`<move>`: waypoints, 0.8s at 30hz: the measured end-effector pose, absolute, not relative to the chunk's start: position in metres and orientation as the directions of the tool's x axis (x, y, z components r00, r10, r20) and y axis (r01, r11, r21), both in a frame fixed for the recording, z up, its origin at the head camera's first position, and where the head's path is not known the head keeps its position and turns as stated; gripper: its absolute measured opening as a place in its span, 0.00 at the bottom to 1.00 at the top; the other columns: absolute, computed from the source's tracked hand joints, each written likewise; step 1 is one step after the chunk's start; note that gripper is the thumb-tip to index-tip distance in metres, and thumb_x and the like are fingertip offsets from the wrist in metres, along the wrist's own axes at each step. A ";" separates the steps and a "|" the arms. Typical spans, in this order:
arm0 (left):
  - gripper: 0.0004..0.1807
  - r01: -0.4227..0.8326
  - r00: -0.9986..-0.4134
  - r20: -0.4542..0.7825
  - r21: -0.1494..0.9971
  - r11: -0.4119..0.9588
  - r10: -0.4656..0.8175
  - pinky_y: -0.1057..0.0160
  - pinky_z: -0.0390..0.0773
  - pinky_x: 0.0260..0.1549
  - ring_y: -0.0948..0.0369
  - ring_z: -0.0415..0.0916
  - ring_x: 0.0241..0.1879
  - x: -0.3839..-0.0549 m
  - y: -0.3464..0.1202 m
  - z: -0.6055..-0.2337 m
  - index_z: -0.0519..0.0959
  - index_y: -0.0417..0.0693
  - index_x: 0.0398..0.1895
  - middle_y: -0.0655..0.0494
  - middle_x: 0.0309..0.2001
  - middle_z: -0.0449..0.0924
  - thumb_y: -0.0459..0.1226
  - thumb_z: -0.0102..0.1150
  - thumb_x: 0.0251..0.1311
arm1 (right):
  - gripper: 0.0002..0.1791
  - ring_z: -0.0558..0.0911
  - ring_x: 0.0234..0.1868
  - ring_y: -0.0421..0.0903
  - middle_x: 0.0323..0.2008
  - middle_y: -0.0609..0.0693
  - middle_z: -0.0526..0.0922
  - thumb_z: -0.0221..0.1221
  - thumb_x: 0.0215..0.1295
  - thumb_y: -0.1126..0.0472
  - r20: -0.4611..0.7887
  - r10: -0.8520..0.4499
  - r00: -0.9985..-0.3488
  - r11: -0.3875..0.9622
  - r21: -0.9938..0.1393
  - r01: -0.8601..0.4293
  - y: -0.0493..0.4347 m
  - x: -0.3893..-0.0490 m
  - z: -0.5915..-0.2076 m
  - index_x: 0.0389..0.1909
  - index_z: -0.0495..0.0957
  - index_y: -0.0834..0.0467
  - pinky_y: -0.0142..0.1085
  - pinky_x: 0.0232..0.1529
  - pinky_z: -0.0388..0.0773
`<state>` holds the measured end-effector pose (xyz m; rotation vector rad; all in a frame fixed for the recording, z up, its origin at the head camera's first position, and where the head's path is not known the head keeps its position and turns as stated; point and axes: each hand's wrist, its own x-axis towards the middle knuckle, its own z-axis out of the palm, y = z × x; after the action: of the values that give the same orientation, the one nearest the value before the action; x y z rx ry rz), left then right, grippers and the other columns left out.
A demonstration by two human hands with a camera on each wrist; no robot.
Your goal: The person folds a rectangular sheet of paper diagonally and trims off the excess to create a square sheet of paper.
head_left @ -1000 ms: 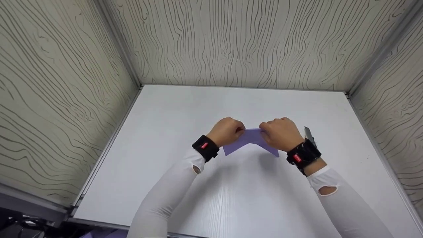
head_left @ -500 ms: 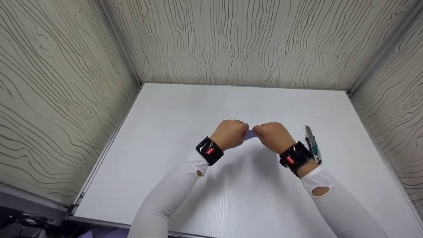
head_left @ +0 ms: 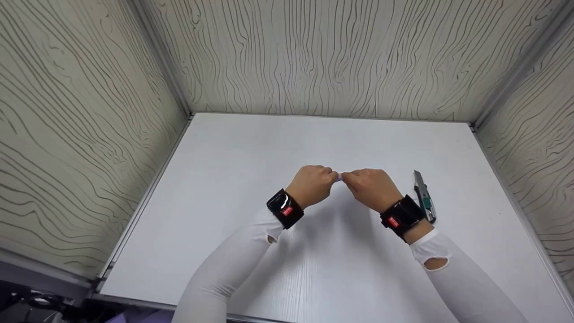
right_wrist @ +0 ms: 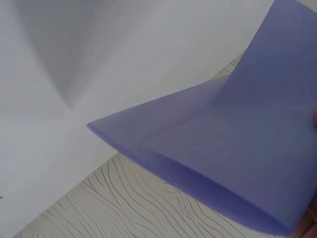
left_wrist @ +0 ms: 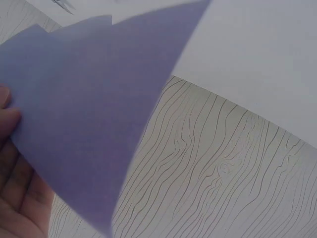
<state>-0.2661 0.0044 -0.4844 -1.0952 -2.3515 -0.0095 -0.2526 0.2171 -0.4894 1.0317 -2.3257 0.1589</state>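
Observation:
My left hand and right hand are held close together above the white table, pinching one sheet of folded purple paper. Only a thin strip of the paper shows between them in the head view. The left wrist view has a broad, pointed flap of the paper, with left fingertips pressed on it at the left edge. In the right wrist view the paper shows folded layers that gape along the lower side. Right fingers are mostly cut off at that frame's right edge.
A utility knife with its blade out lies on the white table, just right of my right wrist. Wood-patterned panels wall the table at the back and both sides. Purple material shows below the front edge.
Both hands have drawn closer together and tilted the paper, so the purple flaps once seen below them are hidden from the head view. The right wrist has shifted left, uncovering the utility knife.

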 end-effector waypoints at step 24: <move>0.09 0.723 -0.570 0.471 -0.102 0.684 0.673 0.62 0.83 0.25 0.62 0.85 0.24 -0.274 -0.019 -0.494 0.93 0.50 0.37 0.59 0.29 0.92 0.28 0.67 0.65 | 0.10 0.90 0.26 0.50 0.30 0.56 0.93 0.77 0.59 0.70 0.531 -0.677 -0.510 0.668 0.153 -0.729 0.234 -0.250 -0.497 0.40 0.89 0.63 0.43 0.30 0.90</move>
<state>-0.2740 -0.0188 -0.4939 -1.0779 -2.4170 -0.1387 -0.2504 0.2336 -0.4975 1.0836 -2.3208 0.1204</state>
